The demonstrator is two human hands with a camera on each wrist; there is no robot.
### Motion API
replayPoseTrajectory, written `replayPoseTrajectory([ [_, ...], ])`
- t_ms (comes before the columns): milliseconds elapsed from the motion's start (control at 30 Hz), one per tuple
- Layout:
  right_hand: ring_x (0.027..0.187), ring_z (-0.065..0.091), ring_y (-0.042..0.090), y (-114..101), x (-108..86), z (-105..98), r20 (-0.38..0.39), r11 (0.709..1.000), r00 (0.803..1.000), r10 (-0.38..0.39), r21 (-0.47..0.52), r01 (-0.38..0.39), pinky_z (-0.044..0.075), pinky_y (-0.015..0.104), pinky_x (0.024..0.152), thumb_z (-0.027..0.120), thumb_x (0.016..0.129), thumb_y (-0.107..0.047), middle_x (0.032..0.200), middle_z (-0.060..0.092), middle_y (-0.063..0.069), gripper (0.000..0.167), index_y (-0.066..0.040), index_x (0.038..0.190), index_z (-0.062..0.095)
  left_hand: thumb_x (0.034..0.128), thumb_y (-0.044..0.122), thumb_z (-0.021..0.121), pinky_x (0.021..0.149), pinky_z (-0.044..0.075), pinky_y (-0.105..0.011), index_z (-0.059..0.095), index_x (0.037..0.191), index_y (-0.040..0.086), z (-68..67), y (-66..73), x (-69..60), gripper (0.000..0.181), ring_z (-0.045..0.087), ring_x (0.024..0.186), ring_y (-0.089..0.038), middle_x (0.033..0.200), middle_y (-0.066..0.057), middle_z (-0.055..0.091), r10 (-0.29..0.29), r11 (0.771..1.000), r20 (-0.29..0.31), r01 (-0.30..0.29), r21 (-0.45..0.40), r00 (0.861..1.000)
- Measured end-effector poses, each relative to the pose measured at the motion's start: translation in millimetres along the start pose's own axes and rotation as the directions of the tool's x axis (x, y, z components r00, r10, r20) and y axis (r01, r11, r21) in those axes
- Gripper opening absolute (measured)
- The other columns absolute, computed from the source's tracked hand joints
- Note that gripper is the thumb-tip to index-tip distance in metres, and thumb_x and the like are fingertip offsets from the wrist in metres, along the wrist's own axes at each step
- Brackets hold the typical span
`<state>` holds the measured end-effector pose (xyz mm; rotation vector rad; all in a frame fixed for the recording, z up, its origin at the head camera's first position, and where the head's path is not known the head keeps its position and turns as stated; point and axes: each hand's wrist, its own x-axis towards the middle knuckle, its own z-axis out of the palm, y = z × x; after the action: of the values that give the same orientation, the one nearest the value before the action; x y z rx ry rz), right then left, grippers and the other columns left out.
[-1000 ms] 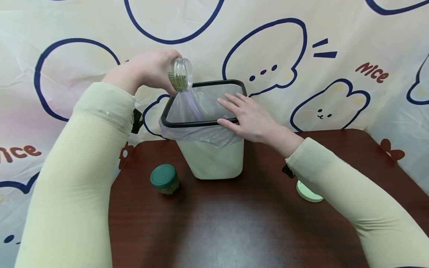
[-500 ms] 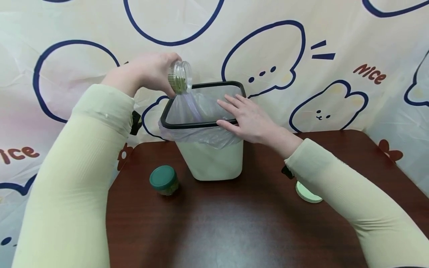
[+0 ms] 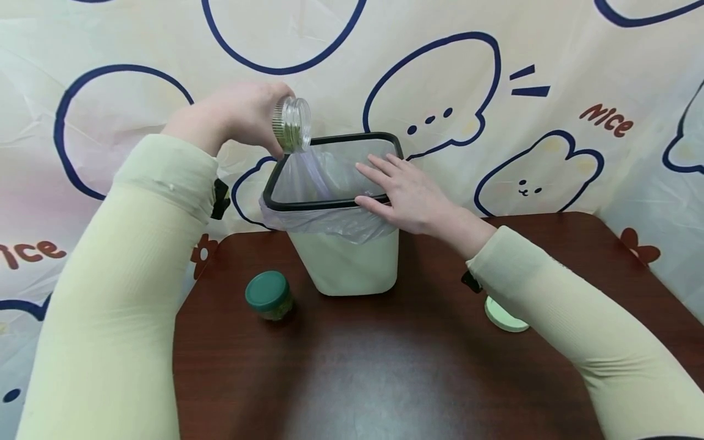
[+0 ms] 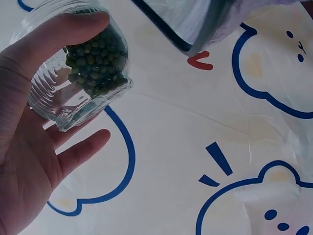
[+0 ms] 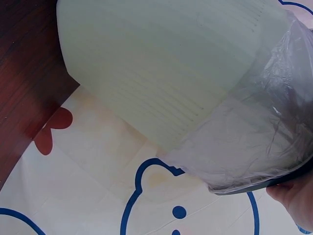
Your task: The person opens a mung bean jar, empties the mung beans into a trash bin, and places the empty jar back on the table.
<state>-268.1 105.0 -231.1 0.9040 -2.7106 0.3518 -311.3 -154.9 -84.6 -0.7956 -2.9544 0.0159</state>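
My left hand (image 3: 233,119) grips a clear ribbed glass jar (image 3: 288,125), tipped on its side at the back left of a pale green trash can (image 3: 357,266). Small green beans (image 4: 95,66), like mung beans, lie inside the jar in the left wrist view. Its uncapped mouth points right, over the can's opening. A translucent bag (image 3: 352,225) lines the can and hangs over its black rim (image 3: 313,206). My right hand (image 3: 412,194) rests on the can's right rim with its fingers straight and spread. What lies at the bottom of the can is hidden.
A small jar with a dark green lid (image 3: 268,292) stands on the brown table (image 3: 374,366), left of the can. A light green lid (image 3: 505,316) lies at the right, partly behind my right sleeve. A patterned cloth (image 3: 440,79) hangs behind the table.
My left hand and the jar have shifted very slightly left, the jar still tipped on its side. The right hand and the trash can hold their places.
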Motion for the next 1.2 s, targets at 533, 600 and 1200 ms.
replayPoseTrajectory([
  [533,0.145,0.015,0.035,2.8,-0.3,-1.6,0.003,1.0,1.0,0.004,0.004,-0.004,0.011,0.047,0.116,0.042,0.098,-0.055,0.158,0.023,0.01,0.067,-0.018,0.153,0.032,0.0651,0.014,0.084,0.095,0.04,-0.057,0.037,0.14,-0.004,2.0,3.4,3.5,0.09,0.049,0.111,-0.04,0.127,-0.025,0.051,0.011,1.0,0.011,-0.011,0.008,1.0],
  [600,0.144,0.016,0.035,2.7,-0.3,-0.8,0.004,1.0,1.0,0.004,0.0,-0.004,0.012,0.046,0.116,0.042,0.098,-0.056,0.158,0.024,0.01,0.067,-0.018,0.153,0.032,0.0652,0.014,0.084,0.095,0.04,-0.057,0.037,0.14,-0.004,3.4,3.1,3.5,0.09,0.05,0.111,-0.04,0.127,-0.025,0.051,0.01,1.0,0.024,-0.01,0.0,1.0],
  [1200,0.144,0.017,0.035,2.7,0.4,3.8,0.007,1.0,1.0,0.007,-0.004,-0.007,0.013,0.047,0.115,0.043,0.098,-0.056,0.158,0.024,0.01,0.067,-0.019,0.153,0.032,0.0668,0.015,0.085,0.095,0.04,-0.058,0.036,0.14,-0.003,9.6,1.7,3.8,0.09,0.049,0.111,-0.041,0.128,-0.026,0.05,-0.005,1.0,0.056,0.005,0.008,0.998],
])
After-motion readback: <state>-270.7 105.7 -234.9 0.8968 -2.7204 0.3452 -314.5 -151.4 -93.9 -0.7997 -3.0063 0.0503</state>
